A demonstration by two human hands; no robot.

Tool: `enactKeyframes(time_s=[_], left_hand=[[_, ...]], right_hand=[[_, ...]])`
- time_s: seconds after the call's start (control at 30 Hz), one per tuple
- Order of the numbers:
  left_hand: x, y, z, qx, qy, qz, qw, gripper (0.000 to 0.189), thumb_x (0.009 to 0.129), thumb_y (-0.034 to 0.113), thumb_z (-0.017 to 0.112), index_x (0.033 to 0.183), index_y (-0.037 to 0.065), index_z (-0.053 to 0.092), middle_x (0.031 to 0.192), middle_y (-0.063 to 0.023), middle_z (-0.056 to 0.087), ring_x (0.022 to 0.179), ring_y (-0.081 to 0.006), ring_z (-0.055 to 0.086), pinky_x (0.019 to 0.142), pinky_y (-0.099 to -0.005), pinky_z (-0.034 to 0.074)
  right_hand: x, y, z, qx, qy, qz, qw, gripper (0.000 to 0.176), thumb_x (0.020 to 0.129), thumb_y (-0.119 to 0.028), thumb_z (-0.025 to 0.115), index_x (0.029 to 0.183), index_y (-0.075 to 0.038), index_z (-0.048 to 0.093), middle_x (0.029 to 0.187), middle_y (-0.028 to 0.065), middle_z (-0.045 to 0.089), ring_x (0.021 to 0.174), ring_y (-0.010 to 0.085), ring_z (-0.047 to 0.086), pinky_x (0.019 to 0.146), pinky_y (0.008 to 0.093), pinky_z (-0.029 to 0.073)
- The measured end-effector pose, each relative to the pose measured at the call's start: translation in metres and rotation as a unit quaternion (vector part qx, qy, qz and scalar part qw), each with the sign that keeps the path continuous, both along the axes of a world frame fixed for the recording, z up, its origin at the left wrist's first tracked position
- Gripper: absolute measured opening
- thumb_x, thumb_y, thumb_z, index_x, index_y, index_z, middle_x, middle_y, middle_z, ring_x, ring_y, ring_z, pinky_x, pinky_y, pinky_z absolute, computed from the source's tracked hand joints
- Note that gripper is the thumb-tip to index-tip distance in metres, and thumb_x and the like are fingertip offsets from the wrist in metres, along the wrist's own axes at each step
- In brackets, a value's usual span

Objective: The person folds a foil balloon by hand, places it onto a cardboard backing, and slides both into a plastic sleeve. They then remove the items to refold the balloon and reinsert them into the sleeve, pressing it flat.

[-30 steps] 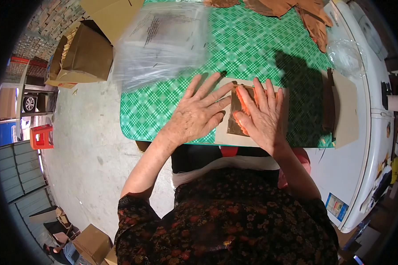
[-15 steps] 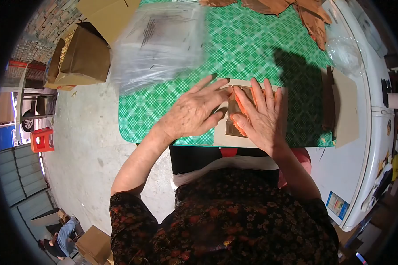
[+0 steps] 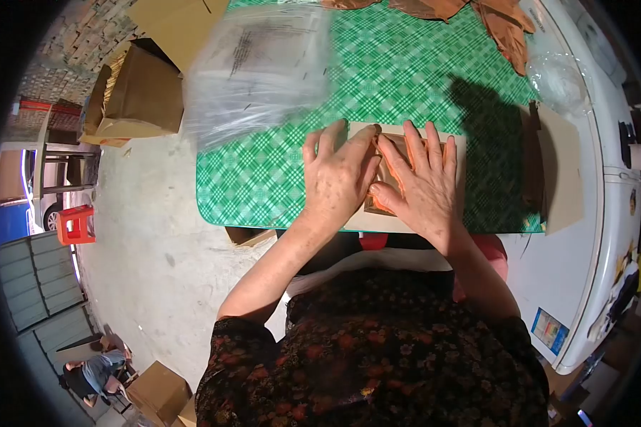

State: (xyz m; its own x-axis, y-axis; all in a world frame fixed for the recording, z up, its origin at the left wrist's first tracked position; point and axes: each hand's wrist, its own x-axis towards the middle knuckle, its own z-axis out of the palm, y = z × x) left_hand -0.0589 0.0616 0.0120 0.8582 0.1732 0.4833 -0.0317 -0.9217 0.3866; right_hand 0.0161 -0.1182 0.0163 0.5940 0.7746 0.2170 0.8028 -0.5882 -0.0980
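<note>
My right hand (image 3: pixel 426 186) lies palm down with fingers spread over a brown sheet with orange edges (image 3: pixel 396 152), which rests on a pale board (image 3: pixel 458 160) at the table's near edge. Bent fingers of my left hand (image 3: pixel 335 178) touch the sheet's upper left corner, thumb beside it. Whether those fingertips pinch the sheet is too small to tell. Much of the sheet is hidden under my right hand.
Clear plastic bags (image 3: pixel 263 67) lie on the green checked table (image 3: pixel 242 188). Brown sheets (image 3: pixel 502 32) are at the far edge, cardboard (image 3: pixel 563 171) at the right. An open carton (image 3: pixel 142 92), a red stool (image 3: pixel 76 225) and a seated person (image 3: pixel 96 373) are leftward.
My left hand has moved right and turned, its fingers now more bent and closer to the sheet's corner. My right hand stays spread on the sheet. The view has shifted slightly.
</note>
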Motion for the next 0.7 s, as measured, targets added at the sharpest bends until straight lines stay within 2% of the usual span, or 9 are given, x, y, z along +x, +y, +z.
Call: enactKeyframes(time_s=[0.17, 0.37, 0.47, 0.57, 0.7], left_hand=[[0.007, 0.001, -0.002, 0.021, -0.012, -0.002, 1.000, 0.034, 0.098, 0.016, 0.075, 0.131, 0.014, 0.072, 0.112, -0.0051, 0.080, 0.129, -0.0331, 0.061, 0.113, -0.0538, 0.035], [0.025, 0.002, -0.006, 0.041, -0.039, 0.001, 0.998, 0.033, 0.095, 0.012, 0.074, 0.128, 0.013, 0.073, 0.126, -0.0074, 0.074, 0.130, -0.0358, 0.060, 0.110, -0.0524, 0.040], [0.029, 0.001, -0.008, 0.038, -0.038, 0.020, 0.998, 0.037, 0.093, 0.010, 0.074, 0.129, 0.011, 0.071, 0.133, -0.0105, 0.068, 0.132, -0.0367, 0.058, 0.110, -0.0521, 0.041], [0.036, 0.000, -0.014, 0.063, -0.049, 0.041, 0.996, 0.046, 0.086, 0.011, 0.077, 0.130, 0.007, 0.067, 0.130, -0.0140, 0.064, 0.131, -0.0361, 0.058, 0.110, -0.0537, 0.041], [0.045, 0.000, -0.010, 0.060, -0.049, 0.030, 0.997, 0.051, 0.087, 0.007, 0.076, 0.136, 0.005, 0.063, 0.133, -0.0163, 0.063, 0.133, -0.0393, 0.056, 0.110, -0.0529, 0.043]], right_hand=[[0.000, -0.001, -0.002, 0.009, 0.002, 0.001, 1.000, 0.076, 0.096, -0.062, 0.067, 0.160, -0.024, 0.051, 0.165, 0.0187, 0.039, 0.152, 0.0474, 0.030, 0.124, 0.0699, 0.017], [-0.001, -0.001, -0.003, 0.015, 0.006, 0.001, 1.000, 0.077, 0.095, -0.063, 0.067, 0.158, -0.022, 0.052, 0.166, 0.0190, 0.039, 0.152, 0.0481, 0.030, 0.124, 0.0709, 0.017], [0.000, 0.000, -0.003, 0.024, 0.010, 0.003, 1.000, 0.077, 0.095, -0.063, 0.067, 0.156, -0.020, 0.054, 0.165, 0.0193, 0.039, 0.152, 0.0487, 0.030, 0.124, 0.0713, 0.016], [-0.001, 0.000, -0.005, 0.036, 0.009, 0.002, 0.999, 0.076, 0.094, -0.063, 0.068, 0.155, -0.019, 0.055, 0.165, 0.0196, 0.040, 0.152, 0.0489, 0.030, 0.124, 0.0714, 0.016], [0.000, 0.000, -0.006, 0.031, 0.004, 0.003, 1.000, 0.076, 0.095, -0.063, 0.067, 0.153, -0.017, 0.058, 0.164, 0.0199, 0.040, 0.153, 0.0488, 0.030, 0.124, 0.0714, 0.016]])
